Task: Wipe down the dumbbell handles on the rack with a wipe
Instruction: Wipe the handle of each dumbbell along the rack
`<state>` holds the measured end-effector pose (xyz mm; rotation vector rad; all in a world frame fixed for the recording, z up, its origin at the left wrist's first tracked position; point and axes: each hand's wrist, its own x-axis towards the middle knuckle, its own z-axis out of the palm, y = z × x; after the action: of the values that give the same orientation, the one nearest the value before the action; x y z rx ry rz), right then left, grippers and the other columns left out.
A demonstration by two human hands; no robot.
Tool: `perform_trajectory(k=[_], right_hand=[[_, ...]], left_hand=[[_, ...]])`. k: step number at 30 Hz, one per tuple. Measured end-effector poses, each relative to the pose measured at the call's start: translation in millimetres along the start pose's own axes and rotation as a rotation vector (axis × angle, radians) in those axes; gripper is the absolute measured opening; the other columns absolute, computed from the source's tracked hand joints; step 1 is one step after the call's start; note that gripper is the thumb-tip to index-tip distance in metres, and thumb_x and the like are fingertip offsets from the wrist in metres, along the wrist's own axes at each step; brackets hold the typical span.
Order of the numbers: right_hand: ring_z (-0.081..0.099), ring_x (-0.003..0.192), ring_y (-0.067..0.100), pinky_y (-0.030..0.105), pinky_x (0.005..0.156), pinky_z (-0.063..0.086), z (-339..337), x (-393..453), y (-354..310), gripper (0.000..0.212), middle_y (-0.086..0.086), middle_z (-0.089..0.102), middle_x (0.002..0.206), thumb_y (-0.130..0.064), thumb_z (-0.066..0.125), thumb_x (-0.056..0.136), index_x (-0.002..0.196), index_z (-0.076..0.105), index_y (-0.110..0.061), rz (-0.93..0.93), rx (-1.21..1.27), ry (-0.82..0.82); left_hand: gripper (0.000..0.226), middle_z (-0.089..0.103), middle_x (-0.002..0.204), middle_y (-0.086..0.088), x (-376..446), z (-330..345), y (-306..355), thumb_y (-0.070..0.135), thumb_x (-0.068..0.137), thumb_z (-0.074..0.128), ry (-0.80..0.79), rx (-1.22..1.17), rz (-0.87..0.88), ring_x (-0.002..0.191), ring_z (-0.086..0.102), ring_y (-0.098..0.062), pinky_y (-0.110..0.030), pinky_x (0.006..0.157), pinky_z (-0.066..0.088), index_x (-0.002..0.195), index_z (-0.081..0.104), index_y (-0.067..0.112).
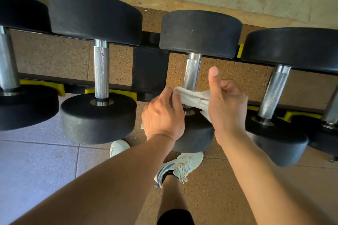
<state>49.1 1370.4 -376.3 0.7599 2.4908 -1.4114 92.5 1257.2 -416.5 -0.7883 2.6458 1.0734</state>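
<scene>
Both bare forearms extend forward from the lower edge of the view, converging. Left hand: back uppermost, fingers curled in a pinching grip. Right hand: thumb raised straight, fingers curled, apparently also in a grip, though its fingertips are partly hidden.

Both forearms are bare to the frame edge, with no sleeves visible. Left hand and right hand: bare, ungloved. Footwear: white lace-up sneaker with a blue-grey side stripe and white laces; second white shoe toe partly visible. Dark garment edge at lower frame.
</scene>
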Motion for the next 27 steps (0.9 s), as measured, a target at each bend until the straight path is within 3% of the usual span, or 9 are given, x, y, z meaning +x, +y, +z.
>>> perform_trajectory(k=[4,7,9,11,14,18,20,23,27], right_hand=[[0.059,0.056,0.007,0.019,0.047,0.043,-8,11,4,0.054,-0.007,0.066,0.068,-0.077,0.049,0.080,0.090,0.067,-0.027,-0.248,-0.316,-0.302],[0.057,0.049,-0.001,0.013,0.043,0.039,-20,21,2,0.047,-0.010,0.067,0.064,-0.077,0.055,0.073,0.086,0.070,-0.034,-0.209,-0.456,-0.619],[0.058,0.058,-0.003,0.011,0.048,0.040,-28,25,1,0.031,-0.019,0.067,0.074,-0.066,0.066,0.074,0.087,0.069,-0.039,-0.193,-0.471,-0.708],[0.060,0.065,-0.004,0.007,0.050,0.042,-32,29,3,0.016,-0.024,0.067,0.080,-0.050,0.071,0.081,0.092,0.071,-0.039,-0.139,-0.356,-0.646],[0.064,0.078,-0.006,0.007,0.061,0.048,-31,33,3,0.006,-0.024,0.071,0.084,-0.038,0.074,0.087,0.092,0.074,-0.041,-0.110,-0.198,-0.361],[0.062,0.072,-0.002,0.010,0.062,0.045,-12,29,-5,0.014,-0.019,0.068,0.081,-0.039,0.072,0.089,0.103,0.073,-0.038,-0.318,-0.245,-0.033],[0.061,0.070,-0.007,0.007,0.061,0.045,4,21,-8,0.030,-0.017,0.065,0.078,-0.044,0.075,0.084,0.110,0.064,-0.033,-0.258,-0.154,0.041],[0.060,0.076,-0.014,0.006,0.062,0.047,20,9,1,0.052,-0.017,0.064,0.089,-0.056,0.075,0.079,0.112,0.056,-0.021,0.038,-0.058,-0.032],[0.068,0.082,0.008,0.027,0.067,0.054,26,8,16,0.045,-0.009,0.072,0.093,-0.059,0.069,0.083,0.106,0.069,-0.020,0.111,-0.218,-0.300]], left_hand=[[0.029,0.050,0.063,0.009,0,-1,1,0.040,0.104,0.029,0.005,-0.031,-0.034,0.062,0.044,-0.020,-0.035,0.063,0.031,0.081,0.041,0.028],[0.030,0.053,0.064,0.006,0,1,-1,0.041,0.104,0.026,0.018,-0.054,-0.045,0.063,0.051,-0.025,-0.038,0.062,0.034,0.083,0.041,0.025],[0.031,0.051,0.065,0.007,-1,1,0,0.042,0.104,0.024,0.021,-0.048,-0.049,0.062,0.047,-0.022,-0.037,0.062,0.032,0.085,0.042,0.024],[0.031,0.048,0.067,0.008,-1,0,1,0.042,0.104,0.025,0.011,-0.029,-0.057,0.062,0.038,-0.018,-0.036,0.064,0.030,0.087,0.041,0.023],[0.027,0.050,0.069,0.008,-1,0,1,0.043,0.103,0.028,0.007,-0.022,-0.053,0.063,0.039,-0.017,-0.035,0.063,0.031,0.089,0.040,0.023],[0.031,0.053,0.067,0.006,-1,0,1,0.046,0.102,0.027,0.006,-0.015,-0.030,0.063,0.047,-0.020,-0.035,0.061,0.034,0.087,0.041,0.023],[0.032,0.053,0.066,0.005,-1,0,1,0.045,0.102,0.027,0.016,-0.011,-0.033,0.064,0.049,-0.023,-0.037,0.061,0.035,0.085,0.041,0.023],[0.032,0.056,0.069,0.002,-1,1,1,0.043,0.104,0.028,0.042,-0.020,-0.055,0.068,0.055,-0.028,-0.041,0.062,0.041,0.086,0.043,0.021],[0.021,0.066,0.077,0.002,-3,2,2,0.042,0.103,0.032,0.074,-0.086,-0.075,0.073,0.062,-0.030,-0.044,0.066,0.047,0.100,0.045,0.025]])
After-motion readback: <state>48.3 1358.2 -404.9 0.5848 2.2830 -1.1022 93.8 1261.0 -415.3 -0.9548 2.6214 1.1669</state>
